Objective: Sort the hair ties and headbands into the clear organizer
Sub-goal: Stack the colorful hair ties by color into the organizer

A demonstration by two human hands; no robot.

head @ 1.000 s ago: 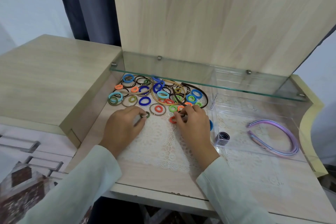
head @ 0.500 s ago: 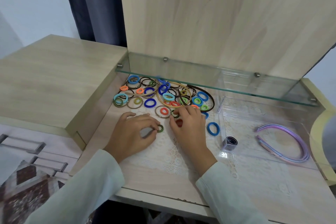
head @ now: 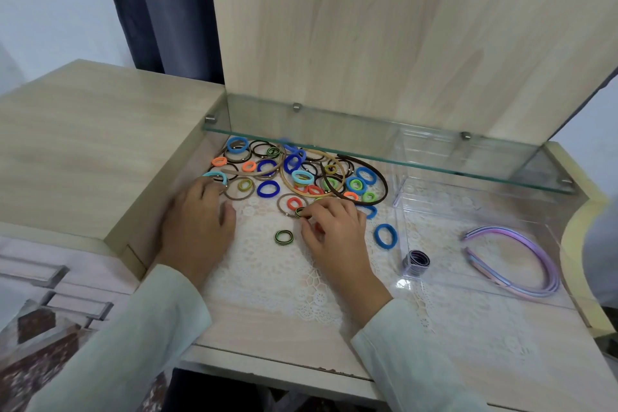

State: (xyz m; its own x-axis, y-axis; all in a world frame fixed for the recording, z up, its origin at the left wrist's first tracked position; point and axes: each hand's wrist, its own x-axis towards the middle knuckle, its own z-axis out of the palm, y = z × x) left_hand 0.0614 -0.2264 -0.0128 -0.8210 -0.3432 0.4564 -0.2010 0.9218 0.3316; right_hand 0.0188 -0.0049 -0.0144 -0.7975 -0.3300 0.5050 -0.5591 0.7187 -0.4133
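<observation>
The right hand (head: 334, 231) is curled at the near edge of the pile (head: 294, 174). Its index fingertip touches a striped tie (head: 300, 212), and a red tie (head: 319, 227) shows under the palm. I cannot tell whether either is pinched or only covered. The left hand (head: 197, 221) lies spread and low, its fingers reaching a pale-blue tie (head: 214, 175) at the pile's left edge; blur hides any grip. Judging by this, both hands are picking out matching ties before carrying them over.

Between the hands 1 loose tie (head: 284, 237), green and black like the striped one, lies alone on the lace mat (head: 267, 278), probably set apart as a group. A blue tie (head: 385, 236) sits just beside the organizer (head: 399, 207), which stands to the right on the tabletop (head: 301, 338). Inside it, dark ties (head: 417, 262) stand stacked in the near-left corner and lilac headbands (head: 495, 228) lie flat. Most ties and a brown headband (head: 374, 177) remain unsorted.
</observation>
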